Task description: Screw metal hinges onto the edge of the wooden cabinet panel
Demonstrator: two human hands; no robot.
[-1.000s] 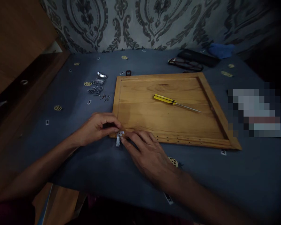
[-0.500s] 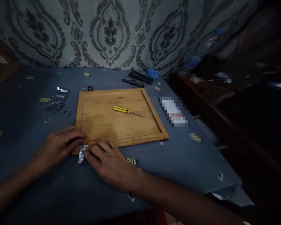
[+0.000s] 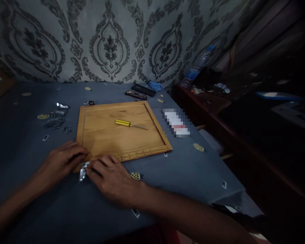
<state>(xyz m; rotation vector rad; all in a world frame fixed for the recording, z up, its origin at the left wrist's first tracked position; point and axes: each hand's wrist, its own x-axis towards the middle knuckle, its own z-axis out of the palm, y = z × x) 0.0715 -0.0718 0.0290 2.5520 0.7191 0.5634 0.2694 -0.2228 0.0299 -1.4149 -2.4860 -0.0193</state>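
At the near left corner of the wooden panel (image 3: pixel 109 139), both hands meet over a small metal bracket (image 3: pixel 82 172). Left hand (image 3: pixel 59 162): fingers curled narrow, resting on the panel's corner edge, tips just beside the bracket's upper end; whether it grips anything, cannot tell. Right hand (image 3: pixel 112 178): palm down on the blue cloth of the counter (image 3: pixel 27 203), fingers drawn close together, tips pressed on the bracket and holding it against the corner. Bracket is bright metal, bent, its longer leg pointing toward the near edge, lying half on the cloth. Panel lies flat, raised border all round, a row of small holes along its near rail. Yellow-handled screwdriver (image 3: pixel 128 124) lies on the panel's middle, blade pointing right, well apart from both hands. Left of the panel, a loose heap of metal hardware (image 3: pixel 56 120) on the cloth. Far side: glasses (image 3: pixel 135 95), a black case (image 3: pixel 143 89) touching or just behind them, a blue rag (image 3: pixel 155 85). Far right, a plastic bottle (image 3: pixel 196 67) on a dark side shelf. Light is dim.
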